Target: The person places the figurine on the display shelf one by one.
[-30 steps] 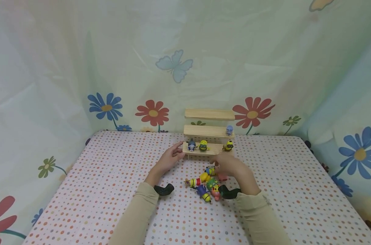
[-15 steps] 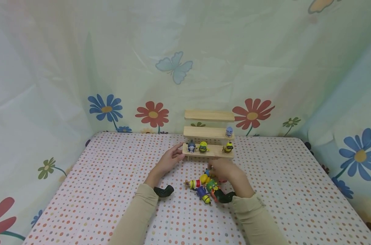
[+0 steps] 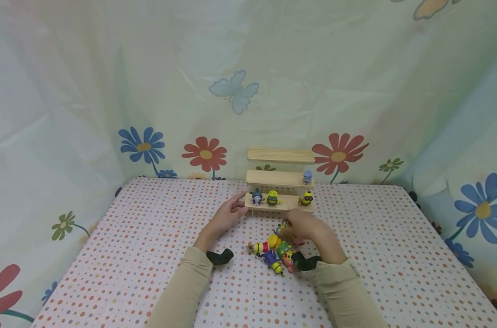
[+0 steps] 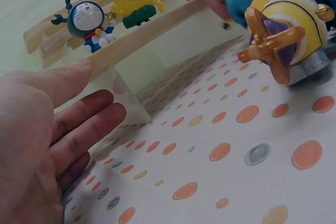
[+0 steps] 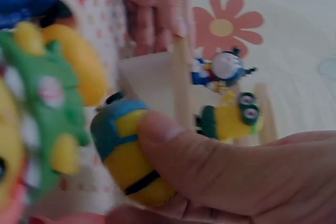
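Note:
In the head view my right hand (image 3: 307, 226) is over the toy pile, in front of the shelf. Its thumb and fingers pinch a yellow and blue minion figure (image 5: 113, 163), seen close in the right wrist view. My left hand (image 3: 225, 217) rests at the left end of the three-tier wooden shelf (image 3: 279, 177). In the left wrist view its thumb touches the bottom plank's front edge, and the fingers extend below, beside the white side panel (image 4: 126, 95). A blue cat figure (image 4: 86, 22) and a yellow-green minion figure (image 4: 128, 1) stand on that plank.
On the bottom tier's right stands a goggled yellow figure (image 3: 306, 198); a bluish-purple one (image 3: 307, 177) is on the middle tier. Several figures lie in front, among them a purple and yellow one (image 3: 273, 262) and a green one (image 3: 284, 248). A flowered curtain (image 3: 182, 91) hangs behind the dotted tabletop (image 3: 150, 255).
My right hand dipped left over the pile, then shifted slightly back to the right, at the blue and yellow minion figure. My left hand stays at the shelf's end.

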Demonstrator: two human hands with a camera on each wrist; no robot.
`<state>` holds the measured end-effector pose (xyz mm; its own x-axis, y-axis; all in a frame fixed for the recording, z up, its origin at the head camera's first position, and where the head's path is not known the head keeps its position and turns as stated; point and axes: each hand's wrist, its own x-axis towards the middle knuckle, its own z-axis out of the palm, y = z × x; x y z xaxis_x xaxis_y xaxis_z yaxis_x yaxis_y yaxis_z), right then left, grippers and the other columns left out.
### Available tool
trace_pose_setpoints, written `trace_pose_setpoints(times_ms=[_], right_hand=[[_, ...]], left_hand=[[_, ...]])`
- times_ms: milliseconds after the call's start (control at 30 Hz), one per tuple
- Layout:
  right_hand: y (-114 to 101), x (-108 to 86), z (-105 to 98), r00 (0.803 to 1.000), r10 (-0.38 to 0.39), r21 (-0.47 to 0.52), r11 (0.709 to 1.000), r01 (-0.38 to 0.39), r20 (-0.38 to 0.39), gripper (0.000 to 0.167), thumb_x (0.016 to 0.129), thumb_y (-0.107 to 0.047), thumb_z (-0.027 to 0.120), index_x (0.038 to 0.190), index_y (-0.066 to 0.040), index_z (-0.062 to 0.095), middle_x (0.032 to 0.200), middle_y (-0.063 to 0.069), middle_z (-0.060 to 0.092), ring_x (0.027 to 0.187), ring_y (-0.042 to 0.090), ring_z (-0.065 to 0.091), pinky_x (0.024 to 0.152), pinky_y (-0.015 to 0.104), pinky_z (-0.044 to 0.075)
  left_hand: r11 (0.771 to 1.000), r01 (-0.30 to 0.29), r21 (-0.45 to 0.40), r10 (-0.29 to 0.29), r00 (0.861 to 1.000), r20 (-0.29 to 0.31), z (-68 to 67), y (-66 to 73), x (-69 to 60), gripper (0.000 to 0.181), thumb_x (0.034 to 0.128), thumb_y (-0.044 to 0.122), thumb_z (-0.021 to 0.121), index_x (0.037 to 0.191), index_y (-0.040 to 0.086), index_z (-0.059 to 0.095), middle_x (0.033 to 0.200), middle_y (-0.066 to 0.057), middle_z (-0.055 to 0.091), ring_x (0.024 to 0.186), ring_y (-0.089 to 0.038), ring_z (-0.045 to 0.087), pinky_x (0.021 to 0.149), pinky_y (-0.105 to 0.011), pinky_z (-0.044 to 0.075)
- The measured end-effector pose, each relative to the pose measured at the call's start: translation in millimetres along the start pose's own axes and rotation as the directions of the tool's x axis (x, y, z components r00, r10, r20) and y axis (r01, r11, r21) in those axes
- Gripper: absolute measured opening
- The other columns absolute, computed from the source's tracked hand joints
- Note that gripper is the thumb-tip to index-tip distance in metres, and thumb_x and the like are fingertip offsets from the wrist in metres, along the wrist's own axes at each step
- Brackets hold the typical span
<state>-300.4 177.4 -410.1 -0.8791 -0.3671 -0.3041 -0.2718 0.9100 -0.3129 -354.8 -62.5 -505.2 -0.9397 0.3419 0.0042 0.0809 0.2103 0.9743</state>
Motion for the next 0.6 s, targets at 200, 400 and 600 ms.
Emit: trace_pose_setpoints(times_ms=[200, 400, 600], right_hand=[[5.2, -8.9, -13.2, 0.995, -0.074, 0.12, 0.989, 0.081, -0.061, 0.028, 0.089, -0.018, 0.067, 0.11, -0.001, 0.061, 0.084, 0.005, 0.065, 0.07, 0.011, 0.063, 0.067, 0.032, 0.052], [13.0, -8.3, -18.3, 0.971, -0.062, 0.301, 0.944, 0.132, -0.23, 0.029, 0.086, -0.012, 0.07, 0.112, -0.006, 0.058, 0.106, 0.015, 0.065, 0.079, 0.016, 0.066, 0.067, 0.032, 0.053], [15.9, -3.7, -18.0, 0.896, 0.029, 0.405, 0.898, 0.172, -0.443, 0.032, 0.086, -0.014, 0.071, 0.115, -0.01, 0.059, 0.121, 0.016, 0.058, 0.088, 0.025, 0.067, 0.068, 0.033, 0.055]], left_hand=[[1.0, 0.005, -0.027, -0.004, 1.0, 0.031, -1.6, 3.9, -1.1, 0.062, 0.0962, 0.022, 0.057, 0.151, 0.021, 0.027, 0.12, -0.011, 0.059, 0.112, -0.026, 0.059, 0.093, -0.042, 0.048], [0.999, 0.01, -0.034, -0.008, 0.999, 0.052, -3.4, 24.2, -12.9, 0.062, 0.0963, 0.02, 0.057, 0.151, 0.016, 0.027, 0.12, -0.013, 0.059, 0.112, -0.028, 0.059, 0.094, -0.042, 0.047], [0.999, -0.008, -0.032, 0.01, 0.999, 0.041, -1.4, 26.8, -15.6, 0.061, 0.0963, 0.02, 0.057, 0.15, 0.015, 0.029, 0.118, -0.013, 0.059, 0.111, -0.028, 0.059, 0.091, -0.041, 0.049]])
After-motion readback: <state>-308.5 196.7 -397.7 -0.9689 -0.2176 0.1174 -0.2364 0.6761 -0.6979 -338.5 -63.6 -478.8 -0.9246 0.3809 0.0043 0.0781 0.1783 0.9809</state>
